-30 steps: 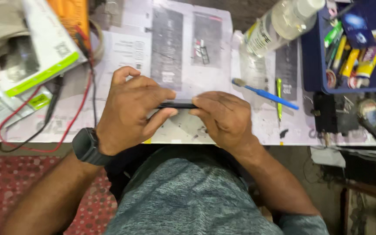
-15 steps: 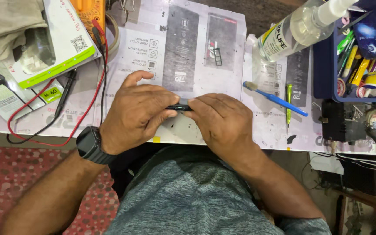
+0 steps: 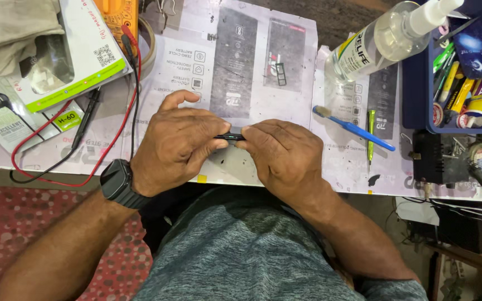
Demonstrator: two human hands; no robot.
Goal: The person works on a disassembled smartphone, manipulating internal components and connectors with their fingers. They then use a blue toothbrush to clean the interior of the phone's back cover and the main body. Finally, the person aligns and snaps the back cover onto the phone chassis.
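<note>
Both my hands meet over the front edge of a paper-covered workbench. My left hand, with a dark watch on its wrist, and my right hand together pinch a thin flat black device held edge-on between them. Only a short dark strip of the device shows between the fingers; the rest is hidden by both hands.
A blue toothbrush and a thin green tool lie to the right. A clear spray bottle and a blue tray of tools stand at far right. Red and black probe leads and product boxes lie left.
My hands keep the same grip on the black device. The view has shifted slightly, so the bench appears lower and further right in the frame.
</note>
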